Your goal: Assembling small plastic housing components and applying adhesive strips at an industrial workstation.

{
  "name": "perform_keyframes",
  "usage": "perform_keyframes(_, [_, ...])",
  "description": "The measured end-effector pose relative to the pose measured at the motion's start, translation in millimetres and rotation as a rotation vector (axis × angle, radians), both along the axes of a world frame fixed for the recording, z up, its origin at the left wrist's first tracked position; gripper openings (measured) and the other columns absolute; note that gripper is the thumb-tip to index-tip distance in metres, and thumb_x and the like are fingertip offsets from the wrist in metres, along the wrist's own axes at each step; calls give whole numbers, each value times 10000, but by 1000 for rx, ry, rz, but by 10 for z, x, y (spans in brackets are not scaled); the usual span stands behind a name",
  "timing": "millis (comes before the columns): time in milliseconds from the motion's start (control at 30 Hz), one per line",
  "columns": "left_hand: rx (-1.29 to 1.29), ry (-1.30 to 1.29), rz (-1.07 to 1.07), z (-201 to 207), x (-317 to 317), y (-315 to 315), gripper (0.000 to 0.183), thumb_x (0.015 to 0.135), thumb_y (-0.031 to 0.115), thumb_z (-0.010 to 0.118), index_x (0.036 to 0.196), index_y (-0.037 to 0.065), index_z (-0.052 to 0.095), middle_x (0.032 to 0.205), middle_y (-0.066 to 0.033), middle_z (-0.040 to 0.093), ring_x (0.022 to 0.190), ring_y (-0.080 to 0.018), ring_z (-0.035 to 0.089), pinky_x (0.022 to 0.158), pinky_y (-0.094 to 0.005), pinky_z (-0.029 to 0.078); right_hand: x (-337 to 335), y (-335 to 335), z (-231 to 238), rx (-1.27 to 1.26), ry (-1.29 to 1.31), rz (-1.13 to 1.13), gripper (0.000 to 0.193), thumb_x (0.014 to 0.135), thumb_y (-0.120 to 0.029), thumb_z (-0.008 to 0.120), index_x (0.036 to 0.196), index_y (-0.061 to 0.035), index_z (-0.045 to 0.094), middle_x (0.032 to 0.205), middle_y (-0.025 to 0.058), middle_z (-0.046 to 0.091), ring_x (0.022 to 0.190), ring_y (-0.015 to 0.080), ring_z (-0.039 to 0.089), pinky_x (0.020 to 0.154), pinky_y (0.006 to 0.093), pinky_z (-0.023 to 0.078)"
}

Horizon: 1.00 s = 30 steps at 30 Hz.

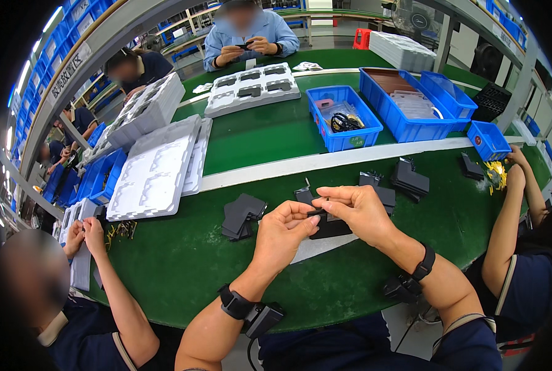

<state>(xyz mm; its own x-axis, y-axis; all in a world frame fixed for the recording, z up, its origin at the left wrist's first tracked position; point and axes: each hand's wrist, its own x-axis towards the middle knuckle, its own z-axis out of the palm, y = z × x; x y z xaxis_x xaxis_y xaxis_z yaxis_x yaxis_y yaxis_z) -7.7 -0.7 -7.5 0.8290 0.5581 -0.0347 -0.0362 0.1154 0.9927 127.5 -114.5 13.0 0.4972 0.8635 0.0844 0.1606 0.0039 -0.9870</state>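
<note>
Both of my hands meet over the near green table. Between them is a black rectangular part (333, 230), tilted above a light grey pad (320, 248). My left hand (283, 234) pinches thumb and fingers at the part's upper left edge. My right hand (361, 211) is closed in a pinch at its upper side; whatever small thing may be between those fingertips is hidden. To the left lies a stack of black flat pieces (242, 215). Beyond my right hand are more black pieces (410, 178), and another black piece (303, 195) lies just past my fingers.
White moulded trays (158, 167) stand at the left, another tray (254, 89) across the green conveyor. Blue bins (345, 117) line the far right. Co-workers' arms reach in from left (124, 290) and right (504, 216), near yellow pieces (496, 177). A person opposite handles a black part.
</note>
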Motion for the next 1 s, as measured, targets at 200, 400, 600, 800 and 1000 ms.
perform_keyframes(200, [-15,14,15,23,-13,-9,176,839,36,663,991,-18,592,897,-69,625,802,-112,634,696,-234,546,5,-2,7,-22,-2,-10,266,892,-106,602,1115,37,629,986,109,691,862,94,625,749,247,506])
perform_keyframes(400, [-87,28,-21,9,22,-13,171,842,42,660,989,-11,590,933,-77,616,847,-126,622,710,-265,570,17,-2,-142,88,-135,-41,194,864,-143,623,966,4,696,856,97,709,735,97,635,662,258,502])
perform_keyframes(600, [-73,53,5,77,-60,5,119,867,32,614,977,-8,593,895,-68,627,787,-117,622,702,-259,574,15,73,-169,151,-242,-26,259,788,-201,682,997,-48,688,858,123,697,744,173,676,670,287,512])
perform_keyframes(800, [-76,49,9,90,-20,6,84,859,7,615,940,6,594,851,-53,646,692,-89,623,636,-226,572,0,16,-112,168,-668,-71,102,750,-104,602,792,-32,662,770,118,634,797,322,597,693,424,473])
perform_keyframes(1000, [-101,31,6,56,12,27,70,855,4,613,922,0,595,829,-58,645,685,-97,625,623,-241,573,7,-6,-118,247,-978,-93,42,739,-39,627,776,-50,644,736,59,610,749,257,570,635,376,470])
